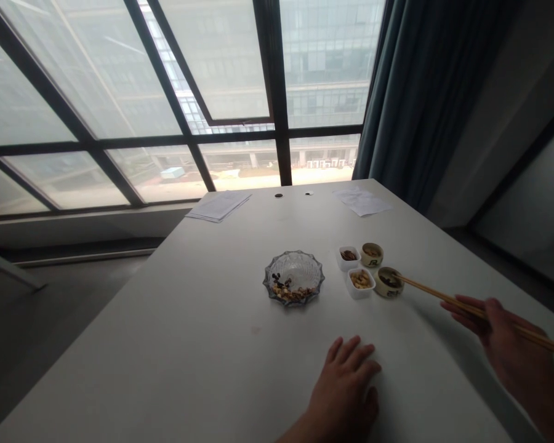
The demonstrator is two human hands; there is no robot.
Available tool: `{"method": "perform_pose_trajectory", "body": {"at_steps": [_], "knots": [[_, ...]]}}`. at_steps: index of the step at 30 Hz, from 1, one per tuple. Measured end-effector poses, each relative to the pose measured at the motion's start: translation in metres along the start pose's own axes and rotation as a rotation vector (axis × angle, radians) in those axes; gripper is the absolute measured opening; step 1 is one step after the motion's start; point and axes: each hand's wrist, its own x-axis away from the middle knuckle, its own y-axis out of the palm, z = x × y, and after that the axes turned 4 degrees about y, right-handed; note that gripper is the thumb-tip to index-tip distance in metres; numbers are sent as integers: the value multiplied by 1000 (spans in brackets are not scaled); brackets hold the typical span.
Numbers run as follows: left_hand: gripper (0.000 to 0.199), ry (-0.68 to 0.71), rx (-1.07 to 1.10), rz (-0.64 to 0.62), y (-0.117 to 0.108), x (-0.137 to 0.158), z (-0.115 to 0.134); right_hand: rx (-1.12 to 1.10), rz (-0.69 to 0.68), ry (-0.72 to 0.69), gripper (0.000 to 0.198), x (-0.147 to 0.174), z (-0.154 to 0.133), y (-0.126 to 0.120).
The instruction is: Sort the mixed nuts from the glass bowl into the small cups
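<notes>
My right hand (503, 338) grips a pair of wooden chopsticks (431, 291). Their tips reach into a round, cream-coloured cup (389, 291) with dark bits inside. Beside it stand another round cup (372, 255) and two small white square dishes, one holding brown pieces (348, 255), the other pale yellowish pieces (361, 280). Left of these sits a scalloped glass bowl (296, 261) with dark round bits and brown-yellow pieces along its near side. My left hand (348, 381) rests palm down on the table below the dishes, fingers spread and holding nothing.
The white table (212, 320) stretches to a window wall. Papers lie at its far left (219, 205) and a crumpled sheet (362, 201) at its far right. Two round holes mark the far edge. A dark curtain (410, 92) hangs behind the right corner.
</notes>
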Motion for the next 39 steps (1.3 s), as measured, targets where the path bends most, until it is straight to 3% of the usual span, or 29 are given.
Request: {"method": "perform_pose_trajectory", "body": {"at_steps": [10, 39], "knots": [[34, 7, 0, -6, -1, 0, -1, 177, -38, -64, 47, 5, 13, -2], [35, 1, -3, 2, 0, 0, 0, 113, -74, -75, 44, 8, 20, -4]]}}
